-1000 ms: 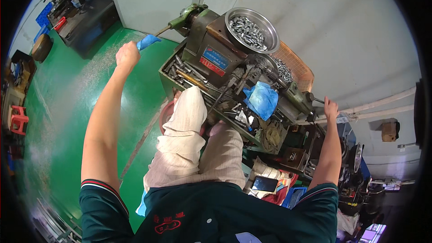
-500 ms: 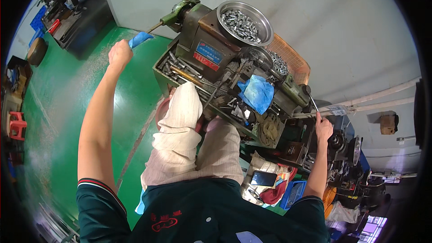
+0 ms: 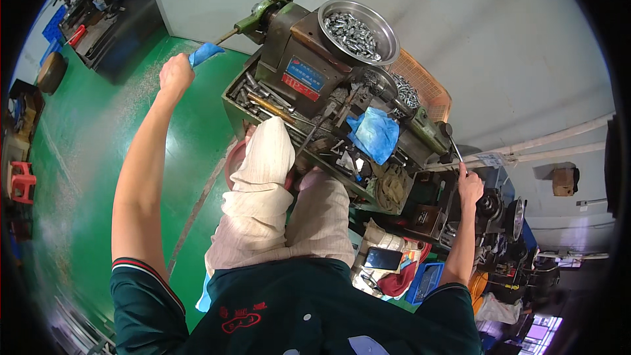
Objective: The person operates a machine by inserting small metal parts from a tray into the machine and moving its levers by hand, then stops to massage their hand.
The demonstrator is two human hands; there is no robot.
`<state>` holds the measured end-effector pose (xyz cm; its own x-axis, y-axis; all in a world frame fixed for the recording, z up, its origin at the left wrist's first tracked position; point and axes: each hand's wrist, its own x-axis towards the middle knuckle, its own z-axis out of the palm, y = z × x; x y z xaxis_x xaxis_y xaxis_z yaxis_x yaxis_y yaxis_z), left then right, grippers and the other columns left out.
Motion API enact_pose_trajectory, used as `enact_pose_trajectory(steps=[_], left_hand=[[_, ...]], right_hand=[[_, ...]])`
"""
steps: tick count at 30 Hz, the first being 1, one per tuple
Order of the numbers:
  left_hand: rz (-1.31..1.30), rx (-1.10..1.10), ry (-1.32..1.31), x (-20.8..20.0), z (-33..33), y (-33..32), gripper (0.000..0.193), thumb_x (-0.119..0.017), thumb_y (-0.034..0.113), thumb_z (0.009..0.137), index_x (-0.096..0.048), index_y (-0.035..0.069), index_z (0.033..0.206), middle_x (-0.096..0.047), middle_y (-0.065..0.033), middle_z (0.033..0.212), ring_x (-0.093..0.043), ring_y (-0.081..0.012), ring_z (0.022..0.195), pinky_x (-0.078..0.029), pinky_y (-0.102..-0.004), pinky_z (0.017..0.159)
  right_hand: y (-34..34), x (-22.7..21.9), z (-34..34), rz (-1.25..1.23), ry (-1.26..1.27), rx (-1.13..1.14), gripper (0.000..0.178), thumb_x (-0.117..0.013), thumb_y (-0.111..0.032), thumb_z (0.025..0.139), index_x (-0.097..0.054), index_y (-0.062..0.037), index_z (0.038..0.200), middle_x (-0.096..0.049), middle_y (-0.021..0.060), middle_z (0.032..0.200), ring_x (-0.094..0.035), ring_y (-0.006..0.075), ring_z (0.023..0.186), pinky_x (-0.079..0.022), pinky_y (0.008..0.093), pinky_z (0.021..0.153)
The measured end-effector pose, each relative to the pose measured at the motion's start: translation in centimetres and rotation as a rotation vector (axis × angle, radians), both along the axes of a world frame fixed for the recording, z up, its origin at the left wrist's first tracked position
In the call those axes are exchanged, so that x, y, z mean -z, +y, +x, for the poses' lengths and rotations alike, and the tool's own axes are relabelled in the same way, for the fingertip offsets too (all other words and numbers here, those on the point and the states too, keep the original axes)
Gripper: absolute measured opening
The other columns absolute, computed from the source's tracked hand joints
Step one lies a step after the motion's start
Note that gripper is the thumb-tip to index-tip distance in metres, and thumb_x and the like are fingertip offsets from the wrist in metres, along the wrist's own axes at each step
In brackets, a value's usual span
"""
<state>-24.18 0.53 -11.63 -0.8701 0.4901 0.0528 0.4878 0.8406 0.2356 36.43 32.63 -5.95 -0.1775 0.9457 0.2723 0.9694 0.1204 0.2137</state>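
Note:
My left hand [image 3: 176, 73] is closed round the end of a lever handle [image 3: 206, 53] wrapped in blue cloth, at the left end of a small green lathe [image 3: 287, 45]. On the lathe's right end, my right hand [image 3: 470, 186] grips a thin metal lever [image 3: 455, 147] that rises from the tailstock [image 3: 428, 130]. Between the hands lies a crumpled blue cloth [image 3: 374, 135], draped over the middle of the machine and hiding what is under it. A steel bowl [image 3: 393, 34] full of small metal parts [image 3: 351, 35] sits on top of the headstock.
Behind the lathe stands an orange basket [image 3: 430, 85] with more metal parts. Rods and tools [image 3: 263, 96] fill the front tray beside my knees. A phone [image 3: 384, 259] and a blue bin [image 3: 427, 283] are at my right. A red stool [image 3: 23, 183] stands far left.
Both hands keep their grips. My right hand and its lever have shifted very slightly left; otherwise the scene looks the same, apart from a slight shift of the view.

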Motion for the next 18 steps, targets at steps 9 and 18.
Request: enact_pose_trajectory(steps=[9, 18], left_hand=[[0.027, 0.013, 0.012, 0.21, 0.00, -0.01, 0.025, -0.052, 0.003, 0.070, -0.063, 0.008, 0.093, -0.061, -0.0170, 0.091, -0.059, -0.0330, 0.087, -0.047, -0.0417, 0.076], [0.019, 0.009, 0.017, 0.13, 0.05, -0.03, 0.027, -0.052, 0.004, 0.069, -0.063, 0.010, 0.093, -0.062, -0.0171, 0.090, -0.059, -0.0324, 0.085, -0.047, -0.0414, 0.075]], right_hand=[[-0.51, -0.25, -0.51, -0.031, -0.007, 0.066, 0.067, -0.036, -0.062, 0.079, -0.065, -0.0020, 0.078, -0.061, 0.0229, 0.077, -0.059, 0.0380, 0.077, -0.046, 0.0450, 0.070], [-0.68, -0.30, -0.75, -0.066, 0.003, 0.099, 0.066, -0.037, -0.063, 0.079, -0.066, -0.0034, 0.081, -0.061, 0.0225, 0.080, -0.059, 0.0376, 0.080, -0.046, 0.0448, 0.071]])
